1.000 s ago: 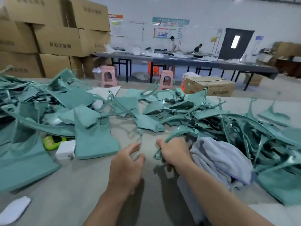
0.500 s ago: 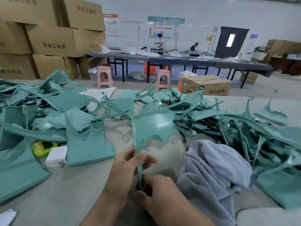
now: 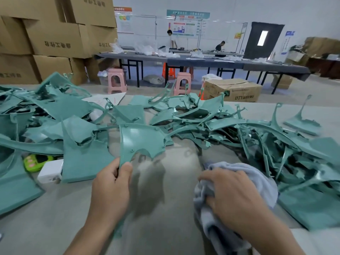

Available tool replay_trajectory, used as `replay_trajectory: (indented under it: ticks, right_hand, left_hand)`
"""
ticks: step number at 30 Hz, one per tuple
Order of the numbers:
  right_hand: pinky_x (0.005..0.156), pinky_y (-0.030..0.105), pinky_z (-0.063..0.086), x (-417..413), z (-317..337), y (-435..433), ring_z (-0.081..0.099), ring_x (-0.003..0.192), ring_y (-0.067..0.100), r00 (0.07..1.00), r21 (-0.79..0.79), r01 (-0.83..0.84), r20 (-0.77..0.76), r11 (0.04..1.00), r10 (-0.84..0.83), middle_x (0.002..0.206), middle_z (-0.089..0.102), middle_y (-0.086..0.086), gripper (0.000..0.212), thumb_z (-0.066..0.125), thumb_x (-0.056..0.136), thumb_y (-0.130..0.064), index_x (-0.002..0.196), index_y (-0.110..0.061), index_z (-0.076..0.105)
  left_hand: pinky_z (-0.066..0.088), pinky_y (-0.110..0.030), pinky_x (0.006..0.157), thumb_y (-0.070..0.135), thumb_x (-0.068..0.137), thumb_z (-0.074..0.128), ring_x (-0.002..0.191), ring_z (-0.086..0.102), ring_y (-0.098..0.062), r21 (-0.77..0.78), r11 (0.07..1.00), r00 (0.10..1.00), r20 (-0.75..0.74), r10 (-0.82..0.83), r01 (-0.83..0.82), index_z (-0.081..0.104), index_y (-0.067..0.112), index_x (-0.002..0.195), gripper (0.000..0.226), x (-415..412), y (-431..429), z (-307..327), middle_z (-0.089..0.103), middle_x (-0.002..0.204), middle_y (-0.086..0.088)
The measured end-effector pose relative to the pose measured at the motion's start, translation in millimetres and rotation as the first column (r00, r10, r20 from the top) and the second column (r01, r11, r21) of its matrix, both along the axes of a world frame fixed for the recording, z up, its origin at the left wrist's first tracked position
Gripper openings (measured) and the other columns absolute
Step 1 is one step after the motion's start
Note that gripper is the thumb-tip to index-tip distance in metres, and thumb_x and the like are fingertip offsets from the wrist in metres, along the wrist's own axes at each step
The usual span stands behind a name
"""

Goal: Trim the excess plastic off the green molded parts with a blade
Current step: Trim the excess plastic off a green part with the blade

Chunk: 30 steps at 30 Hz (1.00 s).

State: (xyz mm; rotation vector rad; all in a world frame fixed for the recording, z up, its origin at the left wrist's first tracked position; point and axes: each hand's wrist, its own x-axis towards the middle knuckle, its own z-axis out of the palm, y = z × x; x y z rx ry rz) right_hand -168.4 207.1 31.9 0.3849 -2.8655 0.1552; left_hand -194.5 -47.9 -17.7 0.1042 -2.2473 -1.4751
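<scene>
- Green molded part [image 3: 141, 138]: curved shell w/ a jagged cut-out on its lower edge, held upright off the table [image 3: 55, 218], broad face to the camera, prob so its edges can be checked for excess plastic
- left hand [image 3: 110, 184], just below the part: thumb + fingers pinched tight on its narrow lower stem, nothing else in the hand; a low hold like this leaves the rim free for trimming, I'd guess
- right hand [image 3: 230, 192], right of the part & lower, well apart from it: fingers curled into a grey cloth [image 3: 257, 173], bunching it up
- no blade in sight; may be in or under the cloth, can't tell, so trimming of this part looks not yet begun
- pile of green parts [image 3: 239, 129] behind the part & spread to both sides, tangled, w/ runners sticking up; looks like the stock to work through
- left of the part & lower: white block [image 3: 50, 171] just beside a lime-green gadget [image 3: 36, 161], both on the table at the pile's edge
- far behind the part, to the left: stacked cardboard boxes [image 3: 55, 39]
</scene>
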Motion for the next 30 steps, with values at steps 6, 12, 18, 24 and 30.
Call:
replay_trajectory:
  ticks: [6,12,18,24,30]
  right_hand:
    - [0.094,0.031,0.046,-10,60,63,0.054,0.111,0.020,0.621,-0.765,0.128,-0.434,0.631,-0.652,0.123,0.056,-0.001,0.039,0.053,0.090,-0.025,0.127,-0.036,0.058]
    - [0.084,0.012,0.041,22,50,9,0.058,0.093,0.004,0.765,-0.410,-0.022,-0.594,0.912,-0.249,0.103,0.067,-0.012,0.040,0.059,0.084,-0.003,0.113,-0.027,0.070]
    - [0.065,0.028,0.030,5,-30,12,0.061,0.085,0.021,0.898,-0.149,0.411,0.238,0.900,-0.371,0.095,0.069,0.001,0.020,0.049,0.102,-0.030,0.086,-0.020,0.055]
    - [0.066,0.032,0.037,-2,-39,23,0.053,0.075,0.018,0.908,-0.229,0.394,0.246,0.890,-0.338,0.079,0.056,-0.010,0.031,0.061,0.092,-0.055,0.082,-0.027,0.050]
    - [0.064,0.029,0.039,1,-32,33,0.061,0.082,0.018,0.868,-0.109,0.450,0.285,0.886,-0.406,0.091,0.066,-0.007,0.007,0.059,0.095,-0.034,0.091,-0.028,0.059]
  left_hand:
    - [0.032,-0.031,0.041,0.036,0.095,0.054,0.042,0.038,-0.016,0.174,0.983,0.992,0.098,-0.080,0.062,0.046,0.015,0.061,0.041,-5,-3,-3,0.042,0.050,-0.001]
    - [0.026,-0.018,0.038,0.021,0.099,0.055,0.036,0.036,-0.018,0.273,0.950,0.956,0.204,-0.209,0.149,0.048,0.013,0.052,0.048,-7,-3,-4,0.042,0.045,-0.008]
    - [0.031,-0.023,0.040,0.022,0.101,0.053,0.039,0.047,-0.023,0.238,0.949,0.935,0.238,-0.264,0.207,0.063,0.012,0.055,0.048,-2,-9,-7,0.051,0.048,-0.013]
    - [0.038,-0.023,0.041,0.026,0.102,0.056,0.041,0.051,-0.020,0.176,0.968,0.949,0.230,-0.215,0.177,0.067,0.018,0.061,0.043,-1,-6,-3,0.057,0.050,-0.012]
    - [0.054,-0.032,0.059,0.043,0.090,0.068,0.061,0.065,-0.011,-0.128,0.991,0.985,0.166,0.055,-0.033,0.051,0.059,0.130,0.047,4,-5,-3,0.073,0.070,0.013]
